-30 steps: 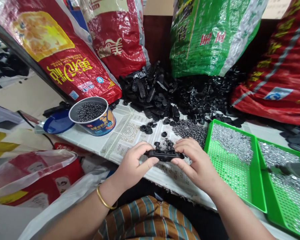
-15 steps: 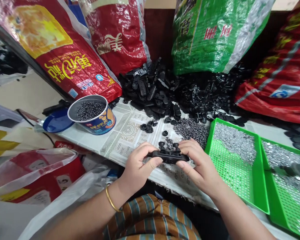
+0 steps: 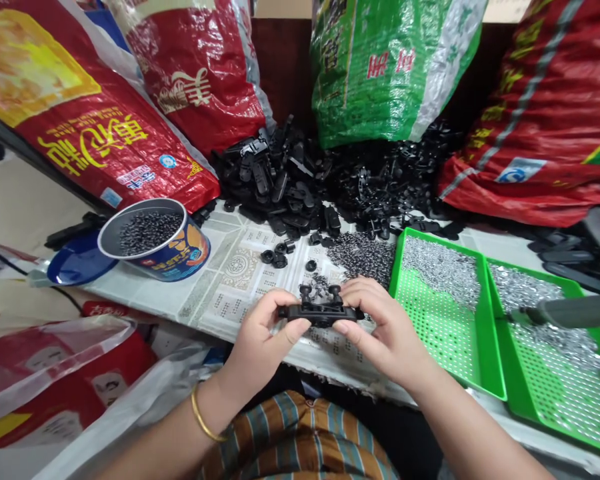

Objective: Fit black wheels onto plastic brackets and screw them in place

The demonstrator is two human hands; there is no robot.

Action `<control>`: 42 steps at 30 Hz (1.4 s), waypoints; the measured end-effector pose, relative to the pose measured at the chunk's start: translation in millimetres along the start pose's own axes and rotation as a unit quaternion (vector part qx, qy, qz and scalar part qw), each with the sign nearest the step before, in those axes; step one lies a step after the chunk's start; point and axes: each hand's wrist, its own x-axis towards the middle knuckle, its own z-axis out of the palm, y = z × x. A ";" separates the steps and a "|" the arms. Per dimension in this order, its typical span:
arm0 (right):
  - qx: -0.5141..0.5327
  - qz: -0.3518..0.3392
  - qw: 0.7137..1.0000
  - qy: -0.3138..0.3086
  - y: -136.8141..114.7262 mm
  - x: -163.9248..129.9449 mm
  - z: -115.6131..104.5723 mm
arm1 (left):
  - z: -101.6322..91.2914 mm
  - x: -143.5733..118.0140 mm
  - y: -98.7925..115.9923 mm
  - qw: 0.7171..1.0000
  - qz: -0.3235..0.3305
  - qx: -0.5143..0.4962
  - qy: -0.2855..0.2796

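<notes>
A long black plastic part (image 3: pixel 321 312) with two small knobs standing on top is held level above the front edge of the table (image 3: pixel 230 280). My left hand (image 3: pixel 260 340) pinches its left end with thumb and fingers. My right hand (image 3: pixel 385 330) grips its right end. Just behind my hands lies a small heap of dark metal bits (image 3: pixel 363 252), and a few loose black round pieces (image 3: pixel 275 255) lie on the patterned covering.
A tin can (image 3: pixel 155 240) of dark small parts stands at the left beside a blue lid (image 3: pixel 77 263). A pile of black plastic parts (image 3: pixel 300 180) lies at the back under red and green sacks. Two green perforated trays (image 3: pixel 445 313) with shiny metal bits sit at the right.
The view has shifted, so everything sits further left in the picture. My hands keep the same grip on the black part, which has stayed level.
</notes>
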 end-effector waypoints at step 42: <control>0.143 0.054 0.827 0.541 7.4 -69.1 -83.3 | 111.2 9.6 9.0 0.905 -0.351 -0.236 -0.038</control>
